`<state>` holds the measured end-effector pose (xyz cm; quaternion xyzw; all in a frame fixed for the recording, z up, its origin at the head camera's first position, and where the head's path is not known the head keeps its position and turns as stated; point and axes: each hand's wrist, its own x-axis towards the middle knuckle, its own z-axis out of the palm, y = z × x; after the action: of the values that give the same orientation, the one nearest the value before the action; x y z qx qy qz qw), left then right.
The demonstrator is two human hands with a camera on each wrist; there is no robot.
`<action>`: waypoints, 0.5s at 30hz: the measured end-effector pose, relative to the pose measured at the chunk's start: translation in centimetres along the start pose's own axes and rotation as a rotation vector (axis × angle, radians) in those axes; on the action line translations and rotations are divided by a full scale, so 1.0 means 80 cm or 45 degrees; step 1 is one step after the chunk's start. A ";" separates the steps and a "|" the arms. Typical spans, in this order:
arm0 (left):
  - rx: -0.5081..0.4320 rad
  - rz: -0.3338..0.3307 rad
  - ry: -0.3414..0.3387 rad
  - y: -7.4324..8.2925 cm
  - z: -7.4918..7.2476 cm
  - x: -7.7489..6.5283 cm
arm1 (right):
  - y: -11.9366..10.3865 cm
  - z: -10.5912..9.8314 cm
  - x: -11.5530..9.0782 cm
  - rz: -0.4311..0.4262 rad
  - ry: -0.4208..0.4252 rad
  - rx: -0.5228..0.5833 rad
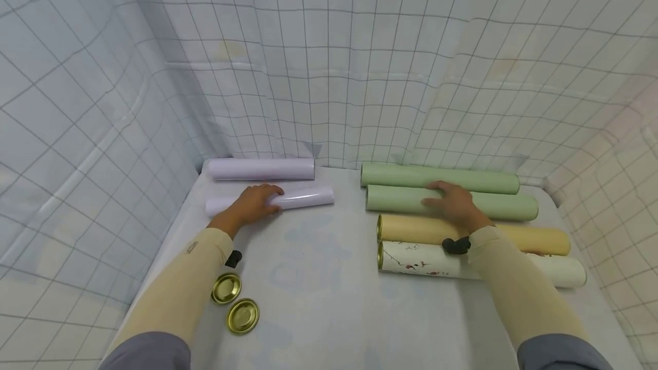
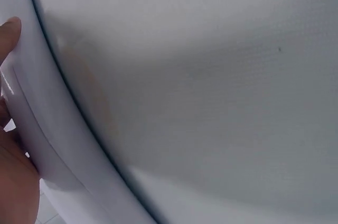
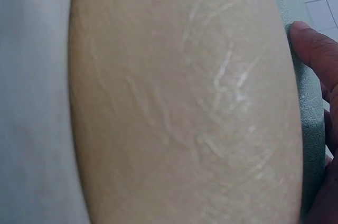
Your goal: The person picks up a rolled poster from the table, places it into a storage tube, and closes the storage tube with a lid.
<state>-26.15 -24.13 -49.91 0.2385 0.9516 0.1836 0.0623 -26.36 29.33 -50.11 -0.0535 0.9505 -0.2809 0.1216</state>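
In the head view my left hand (image 1: 255, 204) grips the nearer lilac tube (image 1: 305, 197), its thumb and fingers spread across the tube. That tube lies slightly aslant, and a second lilac tube (image 1: 262, 169) lies behind it. My right hand (image 1: 452, 204) holds the nearer green tube (image 1: 396, 198) around its middle. Behind this lies another green tube (image 1: 442, 178). In the right wrist view the thumb (image 3: 316, 49) touches the green tube's side, next to a yellow embossed tube (image 3: 185, 97). The left wrist view shows only part of the left hand (image 2: 16, 176) around its tube.
Nearer me on the right lies a white tube (image 1: 426, 260) with a flower print. Two round gold lids, one lid (image 1: 226, 288) and another lid (image 1: 243, 316), lie at the left front. Checked cloth walls (image 1: 329, 73) enclose the white table (image 1: 308, 301).
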 end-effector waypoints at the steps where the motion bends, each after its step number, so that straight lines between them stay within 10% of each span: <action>1: -0.013 -0.002 -0.018 0.001 0.000 0.000 | 0.001 0.000 0.000 0.005 -0.001 0.001; 15: -0.015 -0.023 -0.043 0.007 0.002 -0.004 | -0.003 0.001 -0.001 -0.026 0.015 -0.008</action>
<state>-25.59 -23.74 -49.82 0.2326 0.9514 0.1847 0.0816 -26.28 29.10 -50.08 -0.0620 0.9515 -0.2794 0.1129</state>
